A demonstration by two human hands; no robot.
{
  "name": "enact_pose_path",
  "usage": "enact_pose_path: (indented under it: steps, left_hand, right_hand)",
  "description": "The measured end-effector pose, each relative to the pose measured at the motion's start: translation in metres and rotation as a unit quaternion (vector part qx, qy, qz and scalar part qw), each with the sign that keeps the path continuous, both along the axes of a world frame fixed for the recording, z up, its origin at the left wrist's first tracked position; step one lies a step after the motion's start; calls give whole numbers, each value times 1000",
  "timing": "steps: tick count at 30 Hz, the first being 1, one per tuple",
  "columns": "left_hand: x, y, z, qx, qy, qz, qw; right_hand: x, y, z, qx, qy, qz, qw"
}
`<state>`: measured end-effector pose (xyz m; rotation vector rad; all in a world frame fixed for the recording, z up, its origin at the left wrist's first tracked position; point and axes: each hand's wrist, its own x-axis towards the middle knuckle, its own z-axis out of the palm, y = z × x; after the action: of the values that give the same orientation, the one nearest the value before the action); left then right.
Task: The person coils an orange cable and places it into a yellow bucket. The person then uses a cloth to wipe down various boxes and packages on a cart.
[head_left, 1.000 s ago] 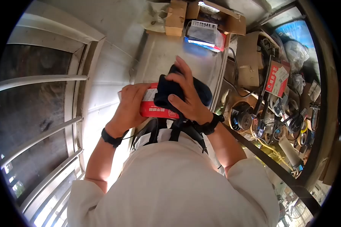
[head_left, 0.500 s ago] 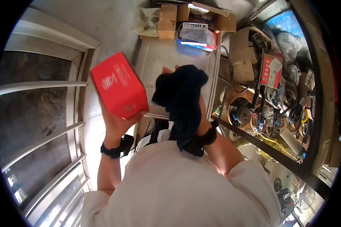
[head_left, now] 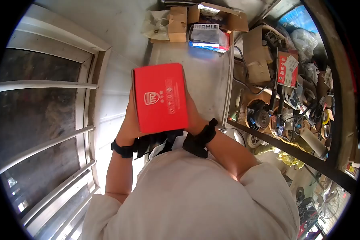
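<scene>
Red carton (head_left: 162,98) gripped between left hand (head_left: 129,125) and right hand (head_left: 194,115), blocking view of most fingers and metal counter (head_left: 213,80). MAHLE box (head_left: 205,36), open cardboard box (head_left: 239,23) at far end.

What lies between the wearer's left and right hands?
A red cardboard box with a white shield logo, flanked by the left hand and right hand. The head view shows it, fingers mostly hidden.

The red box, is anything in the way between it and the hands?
Nothing that I can see. The left hand is at the left side of the red box and the right hand is at its right side. The box hides most fingers, so I can't check behind it.
</scene>
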<state>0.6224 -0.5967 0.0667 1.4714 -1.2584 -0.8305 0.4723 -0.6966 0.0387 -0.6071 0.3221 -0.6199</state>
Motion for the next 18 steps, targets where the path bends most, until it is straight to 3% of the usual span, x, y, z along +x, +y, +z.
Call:
enact_pose_path:
  steps: [2, 5, 6, 7, 9, 10, 13, 14, 17, 18]
  left_hand:
    - [19, 25, -20, 56, -16, 8, 998]
    - [38, 59, -31, 133, -56, 34, 989]
    - [14, 45, 18, 173, -41, 80, 981]
    - [21, 54, 15, 122, -12, 74, 990]
    - [8, 54, 31, -6, 190, 119, 974]
    - [-2, 49, 48, -61, 264, 134, 953]
    - [-2, 51, 53, 24, 162, 196, 967]
    - [-11, 44, 55, 2, 212, 223, 951]
    - [-12, 38, 48, -41, -21, 162, 986]
    - [-16, 34, 48, -44, -11, 154, 987]
  right_hand:
    - [-7, -10, 24, 308, -39, 95, 946]
    - [-7, -10, 0, 191, 41, -4, 981]
    - [-8, -13, 9, 158, 45, -46, 985]
    - [-8, -13, 14, 92, 72, -94, 989]
    - [-8, -14, 18, -43, 124, -192, 973]
    - [-12, -16, 9, -129, 122, -184, 967]
    - [-15, -13, -6, -207, 102, -189, 954]
    - [-9, -12, -17, -33, 100, -210, 972]
    - [-10, -30, 6, 143, 84, -164, 972]
    - [-8, -38, 10, 154, 86, -195, 965]
